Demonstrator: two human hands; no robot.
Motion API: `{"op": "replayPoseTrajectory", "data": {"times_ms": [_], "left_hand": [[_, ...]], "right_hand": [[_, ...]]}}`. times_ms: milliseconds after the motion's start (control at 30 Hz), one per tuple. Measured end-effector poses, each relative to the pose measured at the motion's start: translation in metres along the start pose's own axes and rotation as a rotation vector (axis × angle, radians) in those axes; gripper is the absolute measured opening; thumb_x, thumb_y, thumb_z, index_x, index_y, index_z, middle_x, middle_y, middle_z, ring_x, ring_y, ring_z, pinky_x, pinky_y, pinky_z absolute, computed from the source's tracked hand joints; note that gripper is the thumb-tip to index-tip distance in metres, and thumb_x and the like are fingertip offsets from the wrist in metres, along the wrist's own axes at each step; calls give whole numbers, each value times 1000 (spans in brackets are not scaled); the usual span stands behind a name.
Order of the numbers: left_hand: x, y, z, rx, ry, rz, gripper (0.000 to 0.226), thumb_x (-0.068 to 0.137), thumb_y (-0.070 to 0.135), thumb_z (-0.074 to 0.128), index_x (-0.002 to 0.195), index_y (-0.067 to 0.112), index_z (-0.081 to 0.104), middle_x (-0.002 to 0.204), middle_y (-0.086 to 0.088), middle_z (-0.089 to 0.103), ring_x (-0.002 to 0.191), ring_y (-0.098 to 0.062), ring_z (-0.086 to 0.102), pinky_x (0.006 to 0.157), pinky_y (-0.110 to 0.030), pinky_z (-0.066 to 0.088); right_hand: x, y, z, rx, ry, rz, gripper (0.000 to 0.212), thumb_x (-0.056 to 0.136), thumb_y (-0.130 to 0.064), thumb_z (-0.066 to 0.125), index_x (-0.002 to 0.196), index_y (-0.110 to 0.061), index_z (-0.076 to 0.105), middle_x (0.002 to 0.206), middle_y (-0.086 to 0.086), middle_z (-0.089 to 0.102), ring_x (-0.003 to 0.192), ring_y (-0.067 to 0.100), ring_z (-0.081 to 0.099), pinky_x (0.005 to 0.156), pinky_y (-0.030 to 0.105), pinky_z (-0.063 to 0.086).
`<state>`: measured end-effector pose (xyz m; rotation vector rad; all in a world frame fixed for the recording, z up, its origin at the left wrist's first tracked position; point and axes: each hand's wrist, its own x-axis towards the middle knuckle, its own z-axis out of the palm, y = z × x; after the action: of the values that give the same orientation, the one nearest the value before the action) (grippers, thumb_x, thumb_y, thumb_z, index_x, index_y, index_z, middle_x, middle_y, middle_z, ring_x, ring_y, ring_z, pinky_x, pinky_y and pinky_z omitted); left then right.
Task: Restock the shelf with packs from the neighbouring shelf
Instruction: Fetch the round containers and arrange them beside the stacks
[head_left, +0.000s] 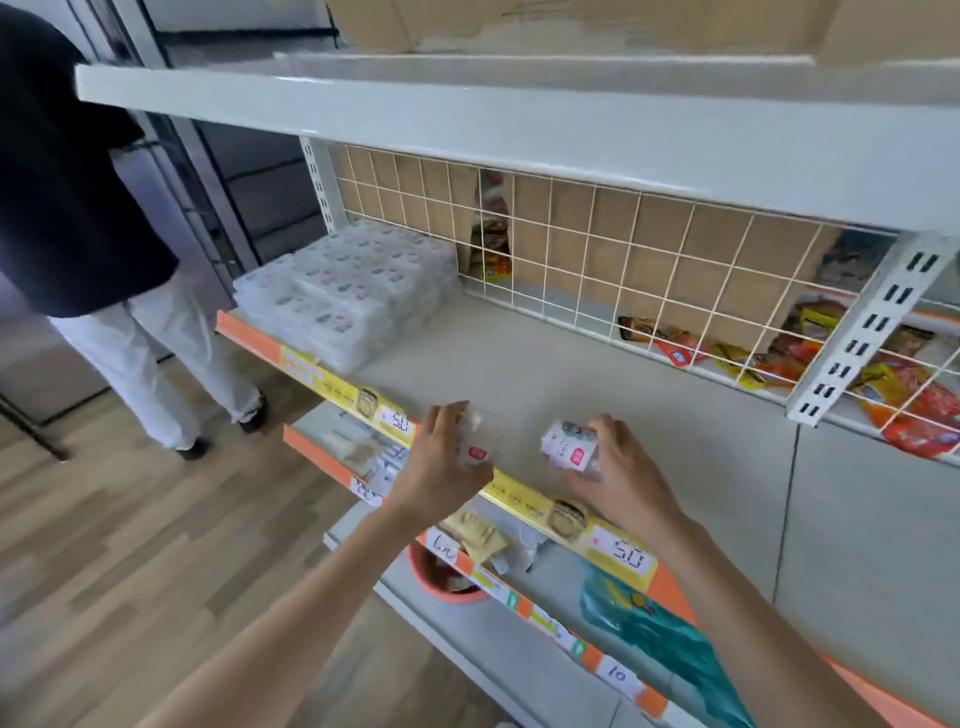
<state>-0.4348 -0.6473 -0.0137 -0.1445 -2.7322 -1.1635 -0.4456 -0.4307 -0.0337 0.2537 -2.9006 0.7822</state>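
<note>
The grey metal shelf board (571, 364), edged in front by an orange and yellow price strip (337, 382), carried a stack of clear-wrapped white tissue packs (353, 291) at its left end. Two small white packs with red labels (569, 447) were at its front edge. A white wire grid (597, 260) closed its back.

Shelf (597, 364): painted metal, matt pale grey, smooth. Back grid (597, 249): white-coated wire. Packs (353, 280): clear glossy plastic film; same film on the pack in the left hand (441, 457) and right hand (618, 462). Floor (130, 545): wood-look planks, satin. Box (571, 21): matt cardboard
</note>
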Motion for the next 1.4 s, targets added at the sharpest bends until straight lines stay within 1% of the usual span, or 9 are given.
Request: {"op": "replayPoseTrajectory", "data": {"times_ms": [267,400,500,667,833,933,1000,1100,1400], "left_hand": [[88,-27,25,-177,-144,49,63,66,22,75,120,31,44,106,5,59,92,-13,60,77,-23,50],[125,-38,36,-270,-188,101,63,67,19,76,116,37,40,97,3,62,77,-6,58,65,-14,46],[151,-50,41,-271,-224,170,57,67,13,78,109,25,43,98,0,59,80,-17,57,62,-14,44],[184,-66,40,-169,-344,219,65,62,21,82,114,13,44,103,1,54,76,-14,54,60,-15,36],[209,-91,23,-374,-574,196,56,59,35,78,109,22,56,103,7,65,91,-4,59,73,-9,42],[219,-98,20,-362,-636,217,51,63,30,80,108,21,58,102,8,65,89,4,57,72,-5,39],[225,-100,23,-266,-576,272,45,70,23,79,110,18,58,105,6,62,95,-3,56,74,-4,36],[229,-105,24,-34,-450,404,45,78,21,70,118,11,54,115,-4,54,106,-19,51,87,-20,39],[231,-112,6,223,-500,734,32,87,18,52,118,10,54,114,-8,55,108,-25,49,92,-31,38]], "right_hand": [[66,7,5,-416,71,196,53,79,-49,59,112,-9,51,105,12,56,102,33,53,82,40,39],[93,-28,23,-136,223,-24,45,78,-42,62,103,-5,60,95,14,60,93,33,56,74,41,47],[118,-56,41,24,141,114,56,82,-50,60,119,-11,48,112,10,55,108,26,47,87,35,40],[163,-68,47,127,104,314,55,83,-46,61,118,-9,39,121,5,51,108,23,51,81,29,39],[180,-54,41,594,-56,492,39,81,-28,64,116,-16,50,113,6,55,97,18,59,85,34,50],[174,-59,39,711,-56,478,34,82,-23,66,112,-18,53,103,4,56,85,12,59,73,21,49],[181,-60,38,527,22,440,40,78,-26,71,113,-17,53,102,2,53,84,9,54,67,13,41],[208,-55,38,66,204,448,55,75,-31,73,117,-9,46,112,6,45,94,20,51,74,23,38],[251,-52,51,11,220,548,67,79,-37,69,129,-9,35,127,13,35,110,34,50,87,37,43]]}}
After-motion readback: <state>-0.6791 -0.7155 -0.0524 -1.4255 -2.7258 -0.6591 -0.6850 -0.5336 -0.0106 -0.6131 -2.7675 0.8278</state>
